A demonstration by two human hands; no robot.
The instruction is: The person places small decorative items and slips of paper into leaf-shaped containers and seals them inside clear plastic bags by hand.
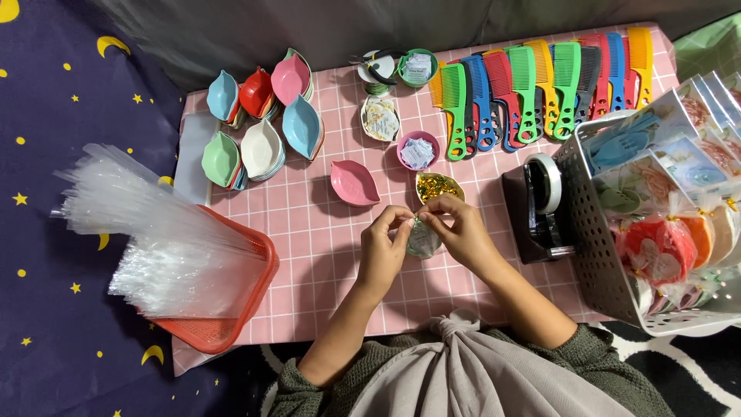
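Note:
My left hand (384, 245) and my right hand (459, 229) meet over the pink checked table (309, 232). Together they pinch the top of a small clear plastic bag (422, 239) with a pale green item inside. Just beyond my fingers sits a small dish of gold twist ties (438, 186). A pink leaf-shaped dish (353, 183) lies left of it.
Stacks of coloured leaf-shaped dishes (262, 116) stand at the back left, a row of coloured combs (540, 85) at the back right. A black tape dispenser (540, 205) and a grey basket (598, 255) of wrapped packs are at right. A red tray (224, 328) of clear bags sits at left.

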